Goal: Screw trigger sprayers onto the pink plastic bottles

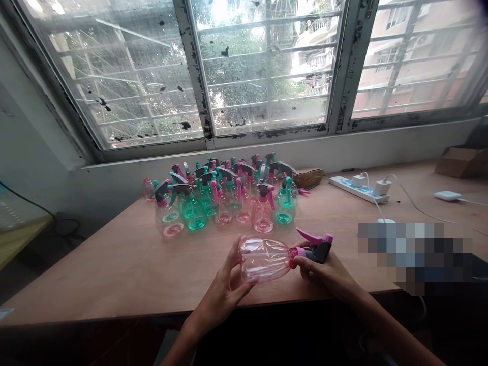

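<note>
A clear pink spray bottle (265, 259) lies on its side in both my hands, just above the front of the wooden table (114, 264). My left hand (224, 290) cups the bottle's round base. My right hand (324, 272) grips the neck below the grey and pink trigger head (318, 245). Behind it, several pink and green spray bottles (224, 195) stand upright in a cluster near the window wall.
A white power strip (356, 189) with plugged chargers and cables lies at the right back. A small woven box (308, 178) sits beside the bottle cluster. A cardboard box (461, 161) and a white device (448, 195) are at far right. A blurred patch covers the right front.
</note>
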Demonstrator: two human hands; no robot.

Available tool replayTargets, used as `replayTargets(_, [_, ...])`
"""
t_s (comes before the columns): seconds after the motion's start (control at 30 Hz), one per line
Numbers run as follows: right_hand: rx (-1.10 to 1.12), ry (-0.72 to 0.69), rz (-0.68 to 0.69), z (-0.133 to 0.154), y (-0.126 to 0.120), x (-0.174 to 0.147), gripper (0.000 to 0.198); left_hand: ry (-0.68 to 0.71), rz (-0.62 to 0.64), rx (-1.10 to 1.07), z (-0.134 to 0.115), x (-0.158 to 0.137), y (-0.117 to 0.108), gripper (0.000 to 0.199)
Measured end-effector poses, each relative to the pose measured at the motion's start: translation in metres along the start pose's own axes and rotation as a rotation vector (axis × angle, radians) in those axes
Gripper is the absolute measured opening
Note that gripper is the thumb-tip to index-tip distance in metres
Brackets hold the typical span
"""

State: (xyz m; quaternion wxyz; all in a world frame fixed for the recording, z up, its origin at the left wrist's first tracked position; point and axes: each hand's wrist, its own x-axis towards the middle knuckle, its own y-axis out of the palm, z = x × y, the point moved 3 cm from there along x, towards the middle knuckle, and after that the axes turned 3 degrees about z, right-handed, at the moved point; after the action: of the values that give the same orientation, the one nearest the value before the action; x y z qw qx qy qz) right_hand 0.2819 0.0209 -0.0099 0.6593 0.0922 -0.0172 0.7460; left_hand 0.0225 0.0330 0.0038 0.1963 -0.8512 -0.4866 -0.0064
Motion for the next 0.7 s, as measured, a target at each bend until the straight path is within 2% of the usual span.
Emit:
replayTargets(0.17, [-0.013,0.0,-0.011,0.001,0.0,0.0,0.048,-0.011,0.029,-0.058,-0.005,0.0,0.001,0.11])
replayTargets(0.3, [-0.021,0.0,0.0,-0.001,-0.001,0.0,0.047,-0.016,0.061,-0.055,-0.01,0.001,0.001,0.104])
replayTargets(0.47, [-0.005,-0.009,-0.008,-0.004,-0.002,0.001,0.045,0.062,-0.031,0.087,-0.005,-0.001,0.0,0.086])
replayTargets(0.6, [-0.005,-0.003,-0.002,-0.004,-0.001,0.001,0.046,0.02,0.015,-0.015,-0.007,-0.002,0.001,0.101])
replayTargets(0.7, [-0.007,0.006,-0.004,-0.003,-0.001,0.001,0.047,-0.003,0.041,-0.069,-0.009,0.0,0.0,0.095])
